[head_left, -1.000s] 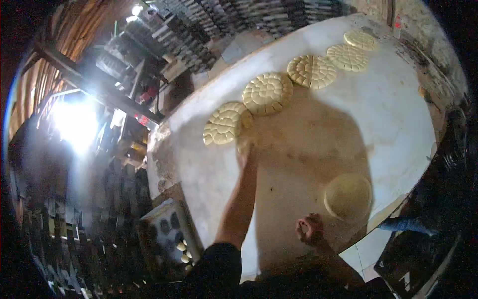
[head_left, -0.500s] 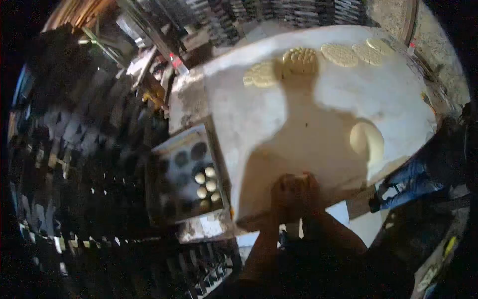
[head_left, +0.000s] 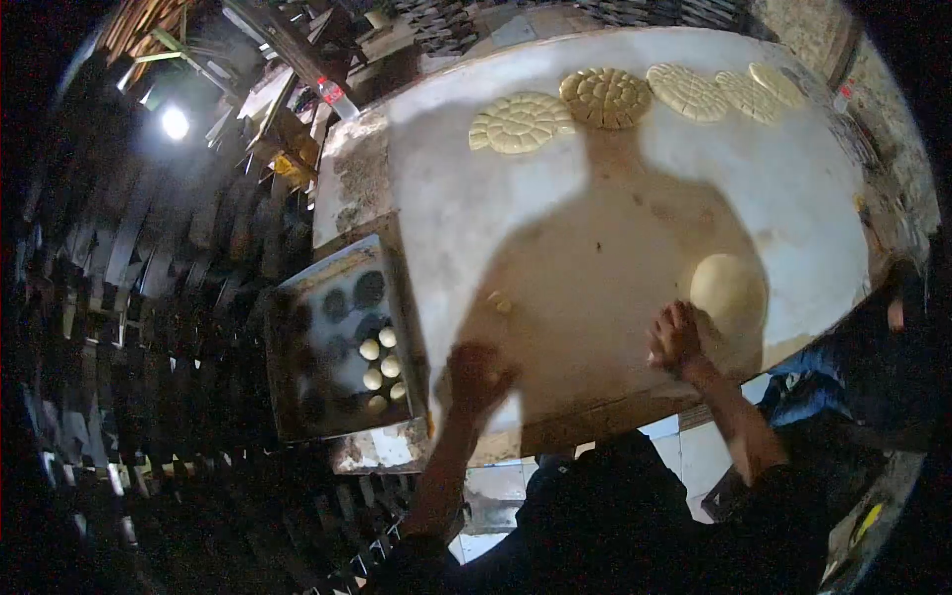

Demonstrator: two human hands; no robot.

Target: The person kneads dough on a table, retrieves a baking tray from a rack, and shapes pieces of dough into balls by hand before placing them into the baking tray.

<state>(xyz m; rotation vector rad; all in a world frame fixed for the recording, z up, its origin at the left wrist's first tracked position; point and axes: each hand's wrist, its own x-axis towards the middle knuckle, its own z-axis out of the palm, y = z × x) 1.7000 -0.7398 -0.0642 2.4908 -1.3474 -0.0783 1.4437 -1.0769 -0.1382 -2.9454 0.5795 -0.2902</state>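
Note:
My left hand (head_left: 480,377) is over the near left part of the pale table (head_left: 446,198), blurred and in shadow, so its fingers are hard to make out. Just beyond it lie small dough bits (head_left: 501,302). My right hand (head_left: 674,337) rests on the table with its fingers spread, close to the left edge of a large smooth dough mound (head_left: 729,290). Along the far edge lie several flat dough rounds scored into pieces, among them a pale one (head_left: 522,123) and a shaded one (head_left: 606,97).
A dark tray (head_left: 402,327) with several small dough balls (head_left: 372,379) stands on the left. A bottle with a red label (head_left: 335,97) is at the far left corner. Part of a person in blue clothing (head_left: 818,382) shows at the right edge.
My hands were together near the table's front edge half a second ago and have moved apart, left hand leftward, right hand toward the mound. Small dough bits now show on the table.

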